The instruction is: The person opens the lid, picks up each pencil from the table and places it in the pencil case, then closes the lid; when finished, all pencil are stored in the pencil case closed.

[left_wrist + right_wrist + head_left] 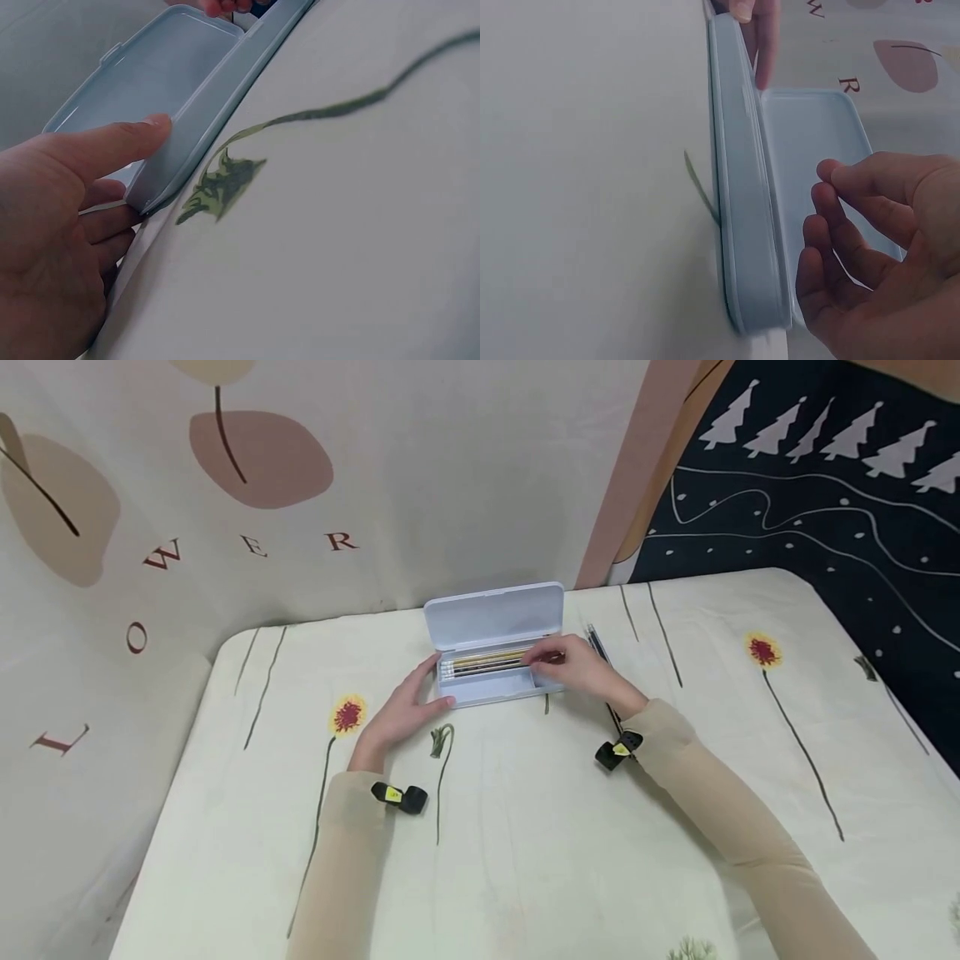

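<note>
A light blue pencil case point(491, 695) lies with its lid point(495, 617) raised at the back. Several pencils point(480, 662) lie side by side in its long compartment, white ends to the left. My left hand point(401, 714) grips the case's left end, thumb point(142, 139) on the front rim and fingers at the end wall. My right hand point(573, 664) is over the right part of the case, above the pencils. In the right wrist view its thumb and index fingertips point(832, 174) meet, the other fingers are curled, and nothing shows between them.
More dark pencils point(597, 643) lie on the white flower-print tablecloth point(525, 827), just right of the case and partly behind my right hand. A patterned curtain point(465, 485) hangs at the table's back edge, and a dark tree-print cloth point(825, 510) is at the right.
</note>
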`<action>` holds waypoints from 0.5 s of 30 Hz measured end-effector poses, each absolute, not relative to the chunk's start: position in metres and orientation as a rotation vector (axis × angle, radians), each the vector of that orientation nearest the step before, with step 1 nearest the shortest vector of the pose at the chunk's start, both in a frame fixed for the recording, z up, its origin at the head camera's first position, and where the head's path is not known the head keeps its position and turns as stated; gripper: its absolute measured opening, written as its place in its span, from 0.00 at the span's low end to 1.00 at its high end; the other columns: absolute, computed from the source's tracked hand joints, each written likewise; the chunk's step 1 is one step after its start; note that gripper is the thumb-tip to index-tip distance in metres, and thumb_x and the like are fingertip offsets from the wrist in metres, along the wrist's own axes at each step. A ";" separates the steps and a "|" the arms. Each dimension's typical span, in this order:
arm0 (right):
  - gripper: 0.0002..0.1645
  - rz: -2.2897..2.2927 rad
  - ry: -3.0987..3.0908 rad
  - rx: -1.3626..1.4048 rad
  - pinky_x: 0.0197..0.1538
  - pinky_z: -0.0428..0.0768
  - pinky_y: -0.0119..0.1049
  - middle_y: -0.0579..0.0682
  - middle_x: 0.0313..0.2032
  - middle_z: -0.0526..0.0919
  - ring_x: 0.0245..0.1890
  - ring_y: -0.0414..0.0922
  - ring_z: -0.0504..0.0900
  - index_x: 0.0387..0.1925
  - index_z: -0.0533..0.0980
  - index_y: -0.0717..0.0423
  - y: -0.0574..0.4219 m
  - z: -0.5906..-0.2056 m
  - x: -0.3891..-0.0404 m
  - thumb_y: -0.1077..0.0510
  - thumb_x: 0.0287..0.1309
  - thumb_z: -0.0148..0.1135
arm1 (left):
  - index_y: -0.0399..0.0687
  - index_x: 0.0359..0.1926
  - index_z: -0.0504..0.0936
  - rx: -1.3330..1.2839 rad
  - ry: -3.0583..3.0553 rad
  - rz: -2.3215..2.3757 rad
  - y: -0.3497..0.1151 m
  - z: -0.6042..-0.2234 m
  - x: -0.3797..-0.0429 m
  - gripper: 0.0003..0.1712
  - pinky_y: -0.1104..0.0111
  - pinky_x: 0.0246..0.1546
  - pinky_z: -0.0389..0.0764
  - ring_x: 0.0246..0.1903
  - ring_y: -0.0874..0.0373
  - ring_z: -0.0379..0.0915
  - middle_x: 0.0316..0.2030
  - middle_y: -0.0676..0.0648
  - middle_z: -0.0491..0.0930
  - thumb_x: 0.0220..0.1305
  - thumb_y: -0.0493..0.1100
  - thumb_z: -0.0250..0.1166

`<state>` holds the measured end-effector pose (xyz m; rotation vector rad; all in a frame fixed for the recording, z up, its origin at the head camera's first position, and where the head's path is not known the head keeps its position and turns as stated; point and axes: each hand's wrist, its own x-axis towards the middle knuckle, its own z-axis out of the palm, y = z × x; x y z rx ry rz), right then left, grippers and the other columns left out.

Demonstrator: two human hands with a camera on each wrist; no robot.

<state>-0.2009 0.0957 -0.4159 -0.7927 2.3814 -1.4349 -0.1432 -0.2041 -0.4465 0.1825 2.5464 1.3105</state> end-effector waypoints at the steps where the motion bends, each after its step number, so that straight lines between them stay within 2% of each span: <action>1: 0.10 -1.431 2.386 -0.794 0.47 0.77 0.40 0.57 0.42 0.84 0.42 0.48 0.79 0.43 0.82 0.66 0.099 -0.416 -0.201 0.68 0.62 0.58 | 0.52 0.77 0.47 0.185 2.546 1.312 -0.204 -0.447 -0.143 0.48 0.51 0.70 0.43 0.73 0.46 0.38 0.75 0.43 0.46 0.64 0.49 0.65; 10: 0.11 -1.359 2.469 -0.700 0.46 0.75 0.39 0.58 0.45 0.83 0.44 0.49 0.78 0.43 0.82 0.66 0.128 -0.413 -0.204 0.68 0.63 0.56 | 0.49 0.77 0.47 0.207 2.557 1.298 -0.205 -0.448 -0.144 0.48 0.51 0.70 0.42 0.73 0.45 0.38 0.74 0.42 0.46 0.64 0.49 0.64; 15: 0.12 -1.350 2.472 -0.624 0.48 0.74 0.41 0.60 0.46 0.82 0.45 0.50 0.76 0.45 0.81 0.66 0.141 -0.406 -0.201 0.68 0.63 0.56 | 0.50 0.77 0.47 0.215 2.559 1.302 -0.204 -0.447 -0.145 0.47 0.52 0.70 0.43 0.73 0.46 0.38 0.74 0.42 0.46 0.65 0.49 0.64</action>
